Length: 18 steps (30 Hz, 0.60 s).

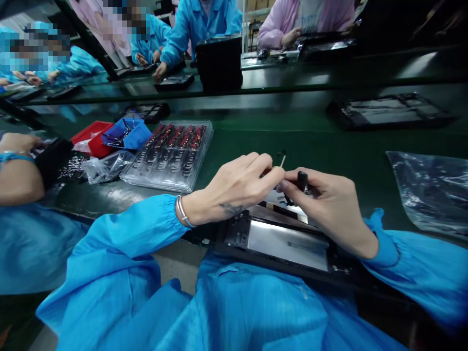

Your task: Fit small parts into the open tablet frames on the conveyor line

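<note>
My left hand reaches in from the left, its thumb and forefinger pinched together. What they hold is mostly hidden; a thin pale stick-like tip pokes up beside the fingertips. Touching it, my right hand is closed around a short black cylindrical piece, which stands out between thumb and forefinger. A small dark strip shows under those fingers, too unclear to name. Below both hands lies an opened flat device with a black frame and a silvery plate inside, at the bench's near edge.
Left of my hands sits a clear tray of small red and black parts. Beyond it are a blue bin, a red bin and a plastic bag. Another bag lies right. A co-worker's arm is at far left.
</note>
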Available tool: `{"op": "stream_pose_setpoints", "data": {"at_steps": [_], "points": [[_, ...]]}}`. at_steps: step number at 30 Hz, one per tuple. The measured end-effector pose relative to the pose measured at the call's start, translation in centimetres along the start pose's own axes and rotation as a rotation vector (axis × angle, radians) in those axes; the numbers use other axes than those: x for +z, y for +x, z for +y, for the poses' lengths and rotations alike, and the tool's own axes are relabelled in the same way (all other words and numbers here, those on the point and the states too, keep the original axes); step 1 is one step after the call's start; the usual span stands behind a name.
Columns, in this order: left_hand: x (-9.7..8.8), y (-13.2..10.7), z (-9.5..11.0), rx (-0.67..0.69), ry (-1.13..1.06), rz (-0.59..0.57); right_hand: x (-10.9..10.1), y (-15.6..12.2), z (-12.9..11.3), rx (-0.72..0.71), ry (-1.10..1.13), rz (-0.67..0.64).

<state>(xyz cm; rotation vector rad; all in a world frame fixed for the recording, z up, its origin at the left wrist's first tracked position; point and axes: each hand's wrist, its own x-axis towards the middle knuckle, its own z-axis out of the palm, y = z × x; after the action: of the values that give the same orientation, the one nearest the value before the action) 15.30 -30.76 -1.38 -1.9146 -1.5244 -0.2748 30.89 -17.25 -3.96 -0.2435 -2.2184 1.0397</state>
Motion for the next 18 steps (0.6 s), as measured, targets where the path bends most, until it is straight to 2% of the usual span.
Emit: {"op": "stream_pose_setpoints", "data": {"at_steps": [2,5,7,9,11,14,16,18], "points": [[0.0,-0.1,0.4,0.007,0.028,-0.007,0.1,-0.1,0.1,0.002,-0.018,0.001],[0.5,-0.2,0.8,0.038,0.073,0.063,0.3,-0.1,0.3,0.027,-0.009,0.003],[1.1,-0.2,0.3,0.046,0.087,0.112,0.4,-0.1,0.5,0.059,0.013,-0.010],[1.9,-0.6,-1.1,-0.011,0.099,0.116,0.5,0.0,0.7,0.098,0.033,-0.018],[2.5,-1.3,-3.4,-0.139,0.099,0.022,0.4,0.1,1.0,0.148,0.047,-0.011],[3.2,-3.0,-7.2,-0.320,0.032,-0.290,0.3,0.3,1.4,0.214,0.071,-0.006],[3.6,-4.1,-8.9,-0.378,-0.025,-0.485,0.2,0.3,1.7,0.237,0.086,-0.002],[4.1,-4.9,-9.9,-0.394,-0.081,-0.595,0.3,0.3,2.0,0.244,0.100,0.003]]}}
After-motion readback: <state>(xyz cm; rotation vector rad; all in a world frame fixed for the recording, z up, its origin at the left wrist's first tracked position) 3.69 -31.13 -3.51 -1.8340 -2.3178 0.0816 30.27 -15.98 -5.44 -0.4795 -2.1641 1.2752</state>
